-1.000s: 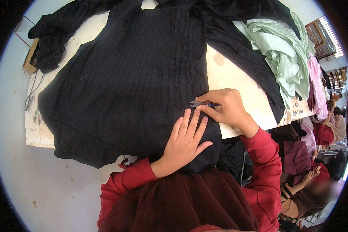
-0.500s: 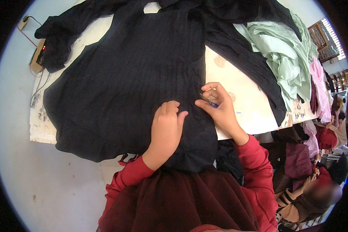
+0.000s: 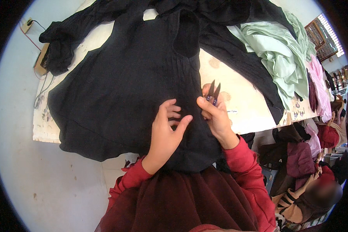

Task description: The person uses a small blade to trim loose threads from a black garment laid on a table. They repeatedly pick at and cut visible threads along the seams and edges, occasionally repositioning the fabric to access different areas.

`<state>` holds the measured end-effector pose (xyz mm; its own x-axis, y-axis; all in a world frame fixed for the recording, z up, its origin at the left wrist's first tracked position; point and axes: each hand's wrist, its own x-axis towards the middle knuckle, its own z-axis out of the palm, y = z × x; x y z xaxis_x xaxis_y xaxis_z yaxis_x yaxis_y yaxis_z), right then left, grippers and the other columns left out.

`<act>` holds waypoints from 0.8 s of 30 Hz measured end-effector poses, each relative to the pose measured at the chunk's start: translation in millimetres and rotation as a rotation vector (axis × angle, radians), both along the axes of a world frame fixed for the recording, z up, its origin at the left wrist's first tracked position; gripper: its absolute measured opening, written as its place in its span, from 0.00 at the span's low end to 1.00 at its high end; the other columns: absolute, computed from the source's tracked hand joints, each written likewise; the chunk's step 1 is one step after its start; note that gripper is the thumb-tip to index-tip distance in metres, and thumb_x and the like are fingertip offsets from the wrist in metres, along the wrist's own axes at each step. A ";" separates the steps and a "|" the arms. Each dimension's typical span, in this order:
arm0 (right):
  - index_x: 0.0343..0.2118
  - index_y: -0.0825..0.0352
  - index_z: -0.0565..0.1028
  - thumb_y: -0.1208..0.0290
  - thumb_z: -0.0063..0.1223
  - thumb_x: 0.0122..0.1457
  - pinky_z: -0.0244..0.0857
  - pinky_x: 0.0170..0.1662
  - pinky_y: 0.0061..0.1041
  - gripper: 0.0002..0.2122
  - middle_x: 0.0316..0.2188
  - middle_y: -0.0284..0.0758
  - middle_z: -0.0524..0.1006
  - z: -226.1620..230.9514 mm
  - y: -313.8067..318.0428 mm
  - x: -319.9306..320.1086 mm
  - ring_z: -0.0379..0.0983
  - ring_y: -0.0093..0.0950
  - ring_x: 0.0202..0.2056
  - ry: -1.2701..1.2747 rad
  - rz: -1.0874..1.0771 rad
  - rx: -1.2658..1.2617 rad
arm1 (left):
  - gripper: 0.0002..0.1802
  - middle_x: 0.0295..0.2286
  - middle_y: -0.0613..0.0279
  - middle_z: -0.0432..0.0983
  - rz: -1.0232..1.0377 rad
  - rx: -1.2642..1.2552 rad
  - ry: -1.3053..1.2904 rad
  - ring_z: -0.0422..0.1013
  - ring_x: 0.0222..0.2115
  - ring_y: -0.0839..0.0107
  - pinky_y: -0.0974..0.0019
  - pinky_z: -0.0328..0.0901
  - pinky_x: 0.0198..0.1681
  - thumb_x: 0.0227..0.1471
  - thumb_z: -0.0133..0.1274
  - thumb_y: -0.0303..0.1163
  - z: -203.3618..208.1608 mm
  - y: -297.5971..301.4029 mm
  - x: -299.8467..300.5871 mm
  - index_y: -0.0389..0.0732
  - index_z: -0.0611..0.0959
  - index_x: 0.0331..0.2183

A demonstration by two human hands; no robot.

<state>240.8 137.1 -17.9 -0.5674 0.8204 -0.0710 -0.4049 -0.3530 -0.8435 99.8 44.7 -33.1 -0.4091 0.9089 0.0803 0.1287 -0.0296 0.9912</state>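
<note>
A black garment (image 3: 116,85) is spread over a pale table, its near part hanging over the front edge to my lap. A dark armhole-like opening shows near its far right. My left hand (image 3: 164,133) is over the cloth, thumb and fingers apart, with nothing visible in it. At the garment's right edge, my right hand (image 3: 220,123) grips a pair of thread snips (image 3: 213,94). Their two dark blades point away from me, slightly parted, and bits of blue show at the grip. Some right-hand fingers are hidden behind the thumb and snips.
The pale table (image 3: 249,106) shows stains right of the garment. Light green cloth (image 3: 278,54) is heaped at the far right, with pink fabric (image 3: 319,87) beyond. A power strip (image 3: 41,60) with cables is at the left wall. Another person (image 3: 305,201) sits lower right.
The right hand has turned so the snips' blades now point upward in full view. The left hand's fingers have spread. The armhole-like opening now shows at the garment's far right.
</note>
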 end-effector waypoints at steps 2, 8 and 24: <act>0.43 0.60 0.68 0.71 0.58 0.59 0.42 0.17 0.12 0.12 0.22 0.18 0.63 -10.2 -3.8 -19.8 0.49 0.09 0.15 0.115 -0.047 -0.096 | 0.25 0.41 0.50 0.74 -0.033 0.083 -0.289 0.74 0.40 0.69 0.70 0.71 0.41 0.54 0.59 0.27 -1.7 1.5 6.9 0.31 0.70 0.52; 0.36 0.67 0.76 0.75 0.48 0.55 0.73 0.34 0.22 0.07 0.32 0.35 0.81 -16.8 -7.7 -37.5 0.79 0.25 0.30 0.412 -0.057 -0.495 | 0.24 0.44 0.58 0.74 -0.092 -0.047 -0.642 0.71 0.45 0.74 0.72 0.66 0.52 0.55 0.56 0.20 -0.6 3.5 -6.7 0.30 0.71 0.53; 0.37 0.67 0.73 0.82 0.61 0.53 0.64 0.37 0.18 0.10 0.31 0.27 0.72 -7.3 -17.7 -2.2 0.68 0.15 0.33 -0.529 -0.156 0.560 | 0.23 0.39 0.55 0.77 -0.093 0.107 -1.095 0.75 0.40 0.72 0.72 0.70 0.46 0.51 0.57 0.13 -8.9 -13.1 -17.1 0.40 0.68 0.46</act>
<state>238.5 119.4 -25.1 -0.4490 0.8813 0.1476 0.0903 0.2091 -0.9737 82.6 31.5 -42.0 -0.2374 0.9498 -0.2037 -0.8245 -0.0861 0.5593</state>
